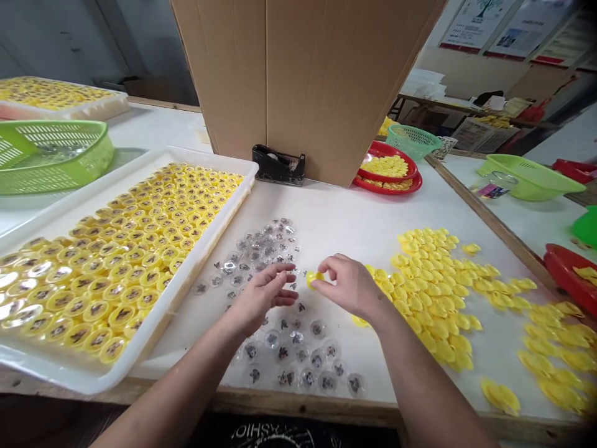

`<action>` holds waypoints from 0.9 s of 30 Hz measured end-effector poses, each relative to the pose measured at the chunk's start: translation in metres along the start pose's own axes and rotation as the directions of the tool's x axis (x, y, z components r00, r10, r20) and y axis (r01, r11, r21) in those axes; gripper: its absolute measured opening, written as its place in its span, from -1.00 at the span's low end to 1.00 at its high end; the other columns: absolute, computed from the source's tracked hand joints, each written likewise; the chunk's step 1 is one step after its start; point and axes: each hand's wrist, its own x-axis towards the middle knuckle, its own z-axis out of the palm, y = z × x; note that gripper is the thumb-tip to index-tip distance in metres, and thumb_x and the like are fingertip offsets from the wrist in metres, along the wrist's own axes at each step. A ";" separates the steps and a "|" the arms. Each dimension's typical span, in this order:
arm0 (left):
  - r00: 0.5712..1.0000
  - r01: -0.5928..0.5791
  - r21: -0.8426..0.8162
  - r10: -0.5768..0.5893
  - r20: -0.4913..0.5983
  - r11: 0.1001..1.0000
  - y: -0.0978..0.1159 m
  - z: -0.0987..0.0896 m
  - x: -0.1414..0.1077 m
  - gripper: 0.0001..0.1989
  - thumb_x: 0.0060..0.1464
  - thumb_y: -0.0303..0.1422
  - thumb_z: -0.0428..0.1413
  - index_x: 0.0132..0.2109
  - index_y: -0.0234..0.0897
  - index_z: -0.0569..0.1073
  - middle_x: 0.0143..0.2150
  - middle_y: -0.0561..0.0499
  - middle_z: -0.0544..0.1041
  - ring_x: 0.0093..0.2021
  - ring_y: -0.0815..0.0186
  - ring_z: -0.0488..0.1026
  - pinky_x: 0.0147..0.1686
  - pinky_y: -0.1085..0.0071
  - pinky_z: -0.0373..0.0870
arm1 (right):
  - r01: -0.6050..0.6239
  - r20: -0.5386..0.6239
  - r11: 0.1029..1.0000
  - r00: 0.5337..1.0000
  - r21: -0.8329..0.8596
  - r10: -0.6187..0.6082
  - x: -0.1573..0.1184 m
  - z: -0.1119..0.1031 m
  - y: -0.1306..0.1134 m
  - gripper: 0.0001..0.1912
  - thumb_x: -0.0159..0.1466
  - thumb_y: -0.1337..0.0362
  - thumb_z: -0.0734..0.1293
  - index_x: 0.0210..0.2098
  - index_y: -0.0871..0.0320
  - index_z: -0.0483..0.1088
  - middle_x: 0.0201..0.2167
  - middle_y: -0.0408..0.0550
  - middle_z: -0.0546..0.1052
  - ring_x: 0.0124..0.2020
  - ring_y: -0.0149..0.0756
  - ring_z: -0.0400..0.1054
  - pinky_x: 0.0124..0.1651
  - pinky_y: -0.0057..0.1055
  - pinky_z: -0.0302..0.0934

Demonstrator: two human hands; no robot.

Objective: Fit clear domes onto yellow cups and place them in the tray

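My right hand (347,283) pinches a small yellow plastic disc (312,279) between thumb and fingers above the table. Facing it, my left hand (265,295) has its fingers stretched out and apart; I see nothing held in it. Around and below my left hand lie many clear round covers (265,246) with small dark printed figures. Beside my right forearm, loose yellow discs (429,292) spread in heaps over the right part of the table. On the left, a white tray (242,190) holds rows of yellow discs topped with printed clear covers (135,255).
A tall cardboard panel (308,81) stands at the back, with a black tape dispenser (278,167) at its foot. Red trays (413,185) of yellow pieces are behind right. A green basket (88,155) is at far left; a wooden strip (485,214) edges the table's right side.
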 end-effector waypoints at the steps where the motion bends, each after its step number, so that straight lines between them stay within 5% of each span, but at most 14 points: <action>1: 0.998 0.045 -0.141 -0.039 0.047 0.989 -0.002 0.002 0.001 -0.69 0.17 -0.25 0.04 0.02 -0.26 0.37 -0.14 -0.10 0.48 -0.31 0.30 0.51 -0.24 0.34 0.46 | 0.063 -0.019 0.995 0.998 0.074 -0.062 0.001 0.002 -0.010 -0.88 0.11 0.20 0.36 -0.38 0.10 0.38 -0.40 -0.18 0.41 -0.42 -0.40 0.29 -0.36 -0.47 0.12; 3: 0.993 0.095 -0.319 -0.065 0.101 0.943 -0.006 0.002 0.002 -0.75 0.18 -0.34 0.03 -0.01 -0.31 0.37 -0.22 -0.10 0.50 -0.34 0.33 0.51 -0.26 0.41 0.47 | 0.160 -0.057 0.963 0.987 0.218 -0.151 0.005 0.006 -0.023 -0.88 0.10 0.23 0.38 -0.41 0.12 0.38 -0.42 -0.18 0.40 -0.43 -0.41 0.28 -0.38 -0.48 0.13; 6: 0.997 0.071 -0.414 -0.057 0.046 0.907 -0.007 -0.004 0.004 -0.81 0.19 -0.46 0.00 -0.06 -0.38 0.38 -0.26 -0.14 0.52 -0.35 0.34 0.53 -0.30 0.50 0.47 | 0.176 -0.068 0.924 0.984 0.341 -0.162 0.012 0.016 -0.018 -0.89 0.16 0.23 0.36 -0.33 0.11 0.41 -0.37 -0.16 0.42 -0.39 -0.40 0.32 -0.34 -0.48 0.18; 13: 0.998 0.016 -0.468 -0.042 -0.045 0.884 -0.002 -0.019 0.008 -0.78 0.19 -0.46 0.00 -0.01 -0.34 0.36 -0.23 -0.19 0.55 -0.43 0.37 0.52 -0.46 0.57 0.45 | 0.097 0.006 0.949 0.995 0.301 -0.104 0.026 0.051 0.017 -0.78 0.06 0.51 0.35 -0.32 0.13 0.48 -0.26 -0.01 0.44 -0.15 -0.18 0.33 -0.07 -0.29 0.17; 17: 0.998 0.011 -0.464 -0.036 -0.045 0.886 -0.003 -0.019 0.008 -0.82 0.19 -0.46 0.00 -0.06 -0.35 0.37 -0.25 -0.19 0.55 -0.43 0.38 0.51 -0.46 0.58 0.44 | 0.046 0.006 0.919 0.999 0.391 -0.052 0.024 0.058 0.016 -0.86 0.15 0.47 0.26 -0.42 0.14 0.42 -0.35 -0.04 0.43 -0.21 -0.21 0.36 -0.09 -0.25 0.20; 20: 0.998 0.017 -0.450 -0.045 -0.051 0.893 -0.007 -0.016 0.007 -0.83 0.18 -0.46 0.01 -0.08 -0.35 0.38 -0.26 -0.17 0.54 -0.43 0.37 0.52 -0.44 0.56 0.44 | -0.003 0.032 0.859 0.999 0.511 -0.015 0.017 0.049 0.012 -0.89 0.21 0.33 0.26 -0.24 0.11 0.34 -0.42 -0.13 0.45 -0.34 -0.29 0.41 -0.24 -0.32 0.28; 22: 0.999 0.028 -0.444 -0.043 -0.024 0.896 -0.010 -0.013 0.005 -0.82 0.18 -0.46 0.02 -0.07 -0.35 0.38 -0.26 -0.15 0.53 -0.41 0.36 0.52 -0.41 0.55 0.45 | -0.028 0.066 0.773 0.998 0.634 -0.018 0.010 0.041 0.008 -0.81 0.25 0.24 0.24 -0.14 0.09 0.26 -0.44 -0.17 0.46 -0.40 -0.33 0.43 -0.35 -0.38 0.30; 27: 0.994 0.041 -0.456 0.011 0.111 0.889 -0.016 -0.006 0.001 -0.81 0.16 -0.40 0.08 -0.07 -0.33 0.40 -0.32 -0.09 0.51 -0.36 0.36 0.51 -0.37 0.55 0.44 | -0.169 0.187 0.338 0.982 0.926 -0.021 -0.003 0.031 -0.008 -0.73 0.17 0.19 0.35 -0.16 0.10 0.28 -0.50 -0.20 0.47 -0.52 -0.40 0.39 -0.51 -0.49 0.23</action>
